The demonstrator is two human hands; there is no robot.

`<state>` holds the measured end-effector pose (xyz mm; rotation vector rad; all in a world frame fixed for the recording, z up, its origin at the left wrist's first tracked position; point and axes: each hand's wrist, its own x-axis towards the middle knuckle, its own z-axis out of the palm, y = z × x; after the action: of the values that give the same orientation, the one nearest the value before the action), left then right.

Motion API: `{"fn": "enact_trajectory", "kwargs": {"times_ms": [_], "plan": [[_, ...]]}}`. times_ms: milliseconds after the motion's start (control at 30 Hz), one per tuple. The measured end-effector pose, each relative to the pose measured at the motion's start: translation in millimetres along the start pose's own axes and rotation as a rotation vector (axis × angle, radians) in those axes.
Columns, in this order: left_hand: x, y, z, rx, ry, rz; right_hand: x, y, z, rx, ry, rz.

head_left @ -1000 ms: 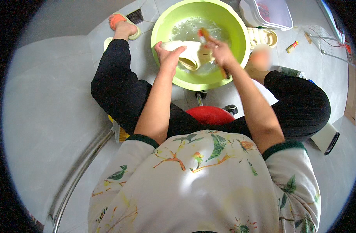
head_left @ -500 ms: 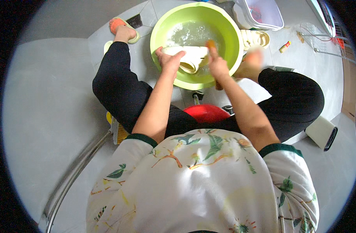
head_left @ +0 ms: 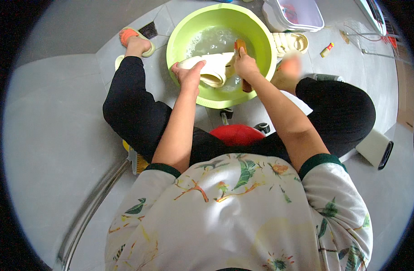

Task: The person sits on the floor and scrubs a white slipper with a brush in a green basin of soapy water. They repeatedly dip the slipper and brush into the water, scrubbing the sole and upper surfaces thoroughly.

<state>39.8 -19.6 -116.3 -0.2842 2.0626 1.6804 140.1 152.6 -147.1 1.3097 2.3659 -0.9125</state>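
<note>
My left hand [head_left: 188, 77] is closed on the heel end of a cream slipper [head_left: 221, 62], which lies tilted on its side over the basin. A wooden-backed scrubbing brush [head_left: 241, 44] is in my closed right hand [head_left: 246, 66], against the slipper's right end; its bristles are hidden. Below both hands is a lime-green basin [head_left: 172, 45] holding shallow, sudsy water [head_left: 211, 39]. A second cream slipper [head_left: 288, 42] rests on the floor just right of the basin.
A white plastic tub [head_left: 312, 22] stands beyond the basin at the right. Near it lies a small yellow-and-red bottle [head_left: 326, 49]. A red stool seat [head_left: 236, 134] shows between my legs. A metal pipe [head_left: 96, 205] runs at the left, and a whitish bin [head_left: 374, 148] lies at the right.
The brush has swung from a blurred, tilted pose to a more upright one beside the slipper. My left hand keeps its hold. The whole view has shifted slightly.
</note>
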Motion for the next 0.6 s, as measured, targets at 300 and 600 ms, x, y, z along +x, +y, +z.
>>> {"fn": "enact_trajectory", "kwargs": {"times_ms": [300,600], "plan": [[-17,79,-19,0.814,0.12,0.274,44,13,15,-0.047,-0.178,0.065],[-9,70,-13,0.808,0.125,0.247,-20,-37,49,0.453,-0.021,-0.023]]}}
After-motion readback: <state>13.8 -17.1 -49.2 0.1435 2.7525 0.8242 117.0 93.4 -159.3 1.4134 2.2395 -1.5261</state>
